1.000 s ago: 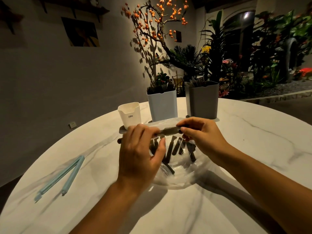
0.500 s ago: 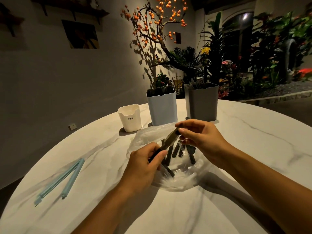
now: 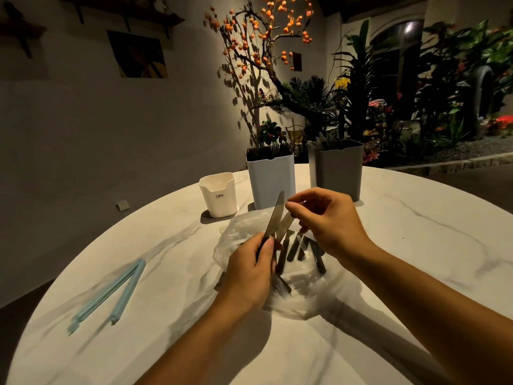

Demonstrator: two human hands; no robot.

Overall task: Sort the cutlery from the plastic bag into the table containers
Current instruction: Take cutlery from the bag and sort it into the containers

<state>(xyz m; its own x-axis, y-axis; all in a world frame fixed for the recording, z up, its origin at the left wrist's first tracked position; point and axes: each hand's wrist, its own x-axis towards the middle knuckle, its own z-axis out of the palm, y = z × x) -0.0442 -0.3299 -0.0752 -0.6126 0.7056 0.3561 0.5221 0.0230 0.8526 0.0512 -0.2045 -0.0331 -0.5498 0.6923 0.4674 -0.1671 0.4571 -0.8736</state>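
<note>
A clear plastic bag point(image 3: 308, 295) lies open on the white marble table point(image 3: 416, 245), with several dark-handled cutlery pieces point(image 3: 294, 250) inside. My left hand point(image 3: 249, 273) grips the dark handle of a knife point(image 3: 274, 215) whose blade points up and away. A second knife blade point(image 3: 284, 226) leans beside it, and the fingertips of my right hand point(image 3: 330, 223) pinch its tip. Behind the bag stand a small white cup point(image 3: 219, 195), a pale blue container point(image 3: 270, 182) holding dark cutlery, and a grey container point(image 3: 337, 170) holding more cutlery.
A light blue bag clip point(image 3: 111, 293) lies open on the table's left side. Beyond the far table edge are a wall, a tree with orange fruit and dense plants. Bare marble lies to the right of the bag and in front of it.
The knife held level across the bag by both hands has swung upright in my left hand. A second knife blade has come up out of the bag at my right fingertips.
</note>
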